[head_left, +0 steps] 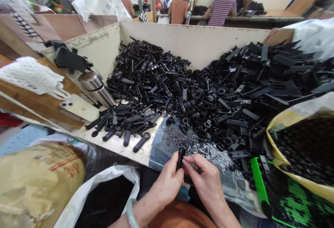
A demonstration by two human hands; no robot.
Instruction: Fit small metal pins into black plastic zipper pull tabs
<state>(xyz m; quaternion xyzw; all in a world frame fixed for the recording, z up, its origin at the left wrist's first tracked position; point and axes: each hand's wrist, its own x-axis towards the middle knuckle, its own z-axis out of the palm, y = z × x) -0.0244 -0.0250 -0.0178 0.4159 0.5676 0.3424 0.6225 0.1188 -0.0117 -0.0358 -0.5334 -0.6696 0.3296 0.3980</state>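
Near the front edge of the bench, my left hand is closed around a black plastic piece that stands roughly upright. My right hand is beside it, thumb and fingers pinched together against the piece's side; whatever lies between those fingertips is hidden. Just beyond the hands are a heap of small dark metal bits and a scatter of shiny silver pins, both on a dark cloth. To the left lie several long black plastic pieces with round ends.
Black plastic parts pile high in the pale-walled bin. A steel flask and a phone stand left. Sacks flank the bench: one white-rimmed, one yellow. A green basket is at right. People work behind.
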